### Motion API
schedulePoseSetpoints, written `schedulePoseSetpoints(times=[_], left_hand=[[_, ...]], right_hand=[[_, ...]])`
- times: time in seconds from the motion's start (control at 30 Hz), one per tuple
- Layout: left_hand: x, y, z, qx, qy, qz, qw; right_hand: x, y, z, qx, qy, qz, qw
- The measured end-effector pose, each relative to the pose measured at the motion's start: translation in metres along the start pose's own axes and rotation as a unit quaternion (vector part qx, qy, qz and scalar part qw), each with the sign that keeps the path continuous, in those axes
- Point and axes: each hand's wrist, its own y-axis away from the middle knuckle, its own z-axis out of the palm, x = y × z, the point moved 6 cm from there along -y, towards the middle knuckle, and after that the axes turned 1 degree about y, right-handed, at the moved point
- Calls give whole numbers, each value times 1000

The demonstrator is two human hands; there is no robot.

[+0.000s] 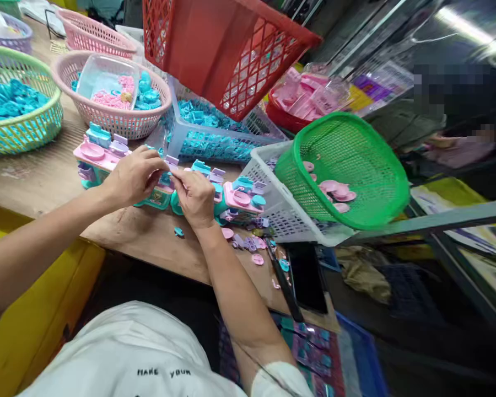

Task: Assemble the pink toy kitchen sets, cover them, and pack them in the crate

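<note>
A row of small plastic toy sets stands on the table, with pink tops, turquoise bases and little blue and purple parts. The leftmost toy set point(97, 154) and the rightmost toy set point(243, 198) show best. Over a middle toy set point(157, 197), my left hand point(134, 175) bends down with its fingertips pinched together; what they grip is hidden. My right hand point(196, 197) meets it there, thumb and forefinger closed at a small purple plastic part point(172, 161). A loose turquoise piece point(179, 232) lies just in front of the right hand.
Baskets of parts line the back: a yellow-green basket point(22, 132), a pink basket point(111, 118), a clear bin point(210, 140) and a tilted red crate point(206, 49). At right, a green basket point(351, 171) rests on a white basket point(291, 204). Loose pieces point(248, 242) and a phone point(306, 275) lie nearby.
</note>
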Motion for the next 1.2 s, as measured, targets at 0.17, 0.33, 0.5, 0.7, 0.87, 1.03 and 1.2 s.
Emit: schedulePoseSetpoints(times=[0.17,0.33,0.5,0.7,0.87,1.03,1.2], left_hand=[[-3,-2,0,11,-5,3,1000],[-1,-1,0,8,-6,27,1000],[4,3,-2,18,-26,49,998],[10,12,4,-2,-73,69,995],[17,11,2,-37,-147,32,988],[43,25,4,-17,-117,34,992],[72,56,49,-95,32,90,991]], right_hand=[[6,1,7,-51,32,32,998],[6,0,8,-108,46,41,992],[3,-3,3,-146,53,26,988],[-5,-6,-4,-202,63,10,977],[-8,-10,-17,-252,58,21,966],[-21,18,-47,-241,41,58,968],[-30,78,-44,-299,19,126,946]])
